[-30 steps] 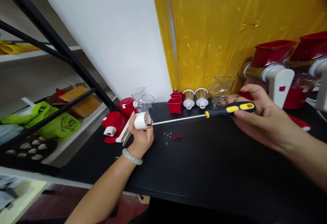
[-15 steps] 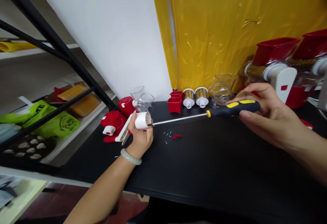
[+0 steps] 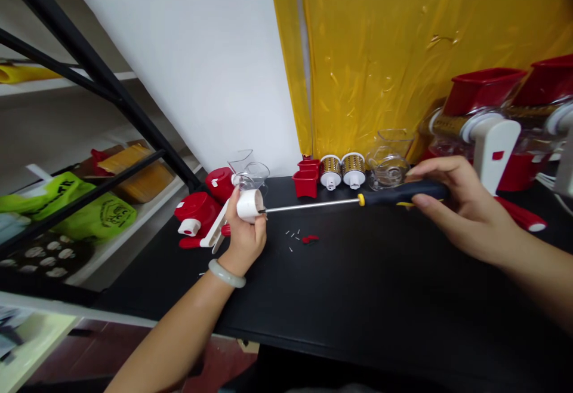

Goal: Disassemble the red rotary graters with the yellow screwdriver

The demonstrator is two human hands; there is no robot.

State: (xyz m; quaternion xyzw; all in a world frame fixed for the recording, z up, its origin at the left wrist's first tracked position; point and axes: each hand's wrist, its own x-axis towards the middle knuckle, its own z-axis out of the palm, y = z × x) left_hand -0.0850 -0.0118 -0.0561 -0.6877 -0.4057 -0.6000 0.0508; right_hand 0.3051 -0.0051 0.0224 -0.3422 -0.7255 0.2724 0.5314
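Observation:
Wrapped round a white cylindrical plastic part point(image 3: 249, 204), my left hand point(image 3: 245, 236) keeps its open end turned to the right. My right hand point(image 3: 465, 208) grips the black and yellow handle of a long screwdriver point(image 3: 313, 205). The screwdriver lies almost level, and its dark tip is at the rim of the white part; whether it sits in a screw there cannot be made out. On the black table below the shaft lie several small screws point(image 3: 293, 235) and a small red piece point(image 3: 310, 239).
Red grater bases point(image 3: 197, 212) with white crank handles stand at the left. Along the back are red hoppers point(image 3: 305, 185), two grating drums point(image 3: 342, 172) and a clear plastic housing point(image 3: 388, 163). Assembled red and white graters point(image 3: 487, 91) stand right, a shelf rack point(image 3: 134, 124) left.
The screwdriver handle has turned, so its yellow patches now face down. The white part and the screwdriver tip have risen slightly in view. My right hand's fingers have shifted around the handle.

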